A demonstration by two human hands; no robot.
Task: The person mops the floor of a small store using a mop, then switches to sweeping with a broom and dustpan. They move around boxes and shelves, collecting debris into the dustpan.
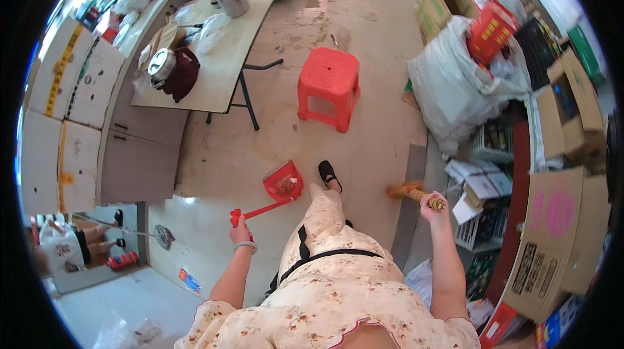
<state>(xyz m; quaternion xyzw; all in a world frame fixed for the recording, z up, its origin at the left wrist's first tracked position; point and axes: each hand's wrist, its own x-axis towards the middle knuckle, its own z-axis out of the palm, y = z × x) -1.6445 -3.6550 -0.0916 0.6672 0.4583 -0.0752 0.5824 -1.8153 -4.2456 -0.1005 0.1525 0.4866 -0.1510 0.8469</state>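
Observation:
My left hand (242,233) grips the handle end of a red plastic dustpan (283,182), whose pan is low over the floor left of my foot and holds some debris and a small white scrap. My right hand (431,207) is closed around the bound handle of a short straw hand broom (414,191). Its orange-brown bristles point left, over the floor by a grey strip; whether they touch the floor I cannot tell. Ahead of the dustpan stands a red plastic stool (329,76).
A folding table (219,68) with metal pots stands front left. To the right are a stuffed white sack (448,81), cardboard boxes (546,232) and crates. At the lower left are a person (66,244), a mop head (164,237) and a fire extinguisher (122,261).

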